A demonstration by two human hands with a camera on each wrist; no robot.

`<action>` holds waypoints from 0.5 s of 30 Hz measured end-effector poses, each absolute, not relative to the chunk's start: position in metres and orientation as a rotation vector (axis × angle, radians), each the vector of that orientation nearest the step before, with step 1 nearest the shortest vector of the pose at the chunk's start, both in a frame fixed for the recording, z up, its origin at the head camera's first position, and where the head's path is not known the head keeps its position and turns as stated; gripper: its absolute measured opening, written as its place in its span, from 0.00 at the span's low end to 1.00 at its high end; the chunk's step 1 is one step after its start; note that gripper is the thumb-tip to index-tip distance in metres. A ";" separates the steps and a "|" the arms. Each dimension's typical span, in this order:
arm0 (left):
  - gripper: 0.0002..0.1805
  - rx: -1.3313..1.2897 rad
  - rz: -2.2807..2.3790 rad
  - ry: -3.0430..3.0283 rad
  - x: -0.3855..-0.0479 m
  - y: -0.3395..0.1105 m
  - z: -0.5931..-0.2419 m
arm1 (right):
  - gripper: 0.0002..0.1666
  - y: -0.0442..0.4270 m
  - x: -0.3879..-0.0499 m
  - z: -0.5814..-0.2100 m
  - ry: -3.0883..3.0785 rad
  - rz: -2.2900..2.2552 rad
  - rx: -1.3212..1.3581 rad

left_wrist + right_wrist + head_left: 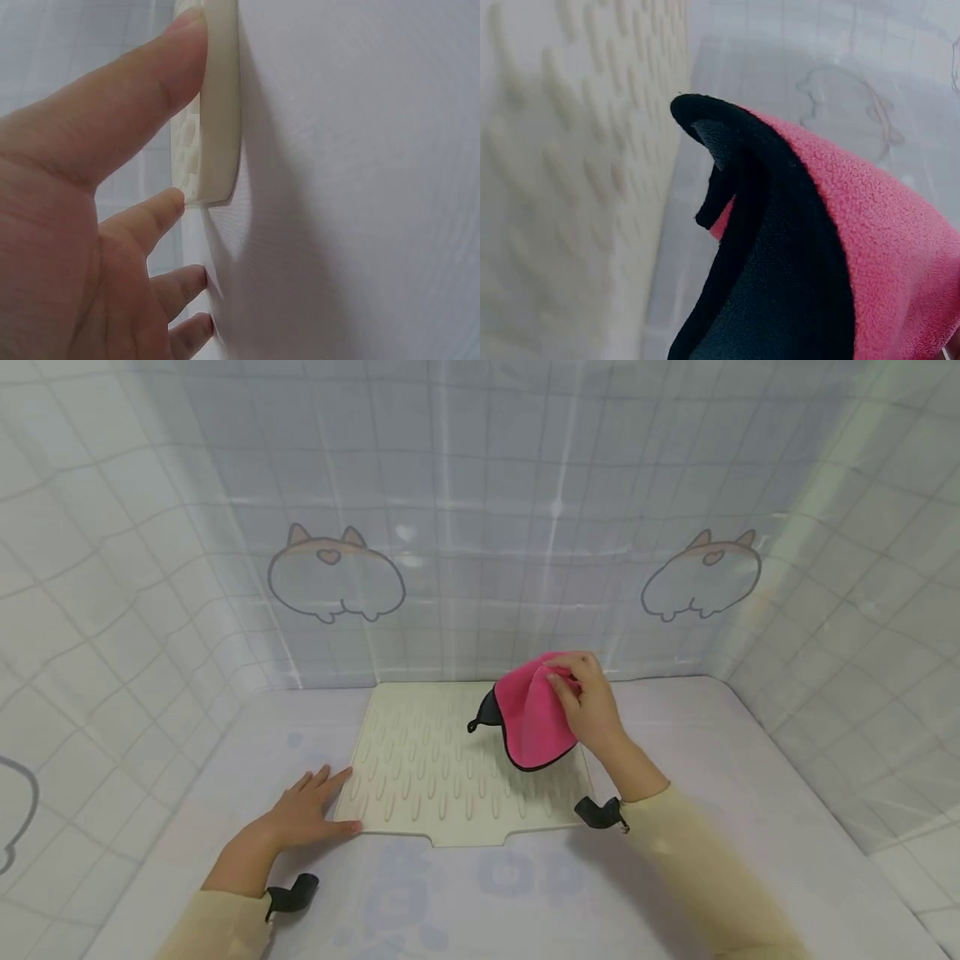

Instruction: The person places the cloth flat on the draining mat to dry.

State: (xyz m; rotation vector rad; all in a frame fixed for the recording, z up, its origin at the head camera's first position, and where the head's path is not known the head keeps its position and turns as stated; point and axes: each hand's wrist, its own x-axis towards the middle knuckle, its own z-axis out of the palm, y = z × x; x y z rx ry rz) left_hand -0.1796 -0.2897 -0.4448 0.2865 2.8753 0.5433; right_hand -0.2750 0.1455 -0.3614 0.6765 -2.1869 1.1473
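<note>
A cream drying board (pixel 420 760) with raised oblong ridges lies flat on the table. My left hand (pixel 303 810) rests at its left side, fingers spread and straight; in the left wrist view the thumb (pixel 142 97) touches the board's edge (pixel 221 112). My right hand (pixel 596 706) pinches a pink cloth (pixel 532 718) with black trim, a dark grey underside and a small hanging loop, held above the board's right part. In the right wrist view the cloth (pixel 885 240) hangs folded beside the ridged surface (pixel 577 187), apart from it. Most of the right hand is hidden there.
The table (pixel 420 893) has a pale cover with faint blue prints. White grid-patterned curtains (pixel 480 527) with cartoon animal drawings stand behind and on both sides. A black wrist device (pixel 294 893) is at the left sleeve, another (pixel 597 812) at the right.
</note>
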 end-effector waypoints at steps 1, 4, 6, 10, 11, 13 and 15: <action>0.57 0.285 0.543 2.873 -0.180 -0.290 -0.445 | 0.10 0.139 -0.276 -0.363 -2.187 1.161 0.684; 0.57 0.286 0.539 2.871 -0.181 -0.290 -0.446 | 0.11 0.122 -0.278 -0.367 -2.186 1.204 0.701; 0.57 0.293 0.541 2.873 -0.182 -0.291 -0.448 | 0.11 0.111 -0.280 -0.371 -2.180 1.235 0.709; 0.58 0.304 0.559 2.878 -0.183 -0.295 -0.452 | 0.12 0.092 -0.283 -0.377 -2.153 1.293 0.723; 0.58 0.303 0.570 2.878 -0.183 -0.296 -0.454 | 0.12 0.087 -0.284 -0.378 -2.145 1.305 0.726; 0.58 0.308 0.578 2.876 -0.183 -0.296 -0.454 | 0.11 0.080 -0.284 -0.380 -2.133 1.323 0.731; 0.58 0.300 0.581 2.877 -0.183 -0.297 -0.455 | 0.12 0.073 -0.283 -0.382 -2.131 1.347 0.738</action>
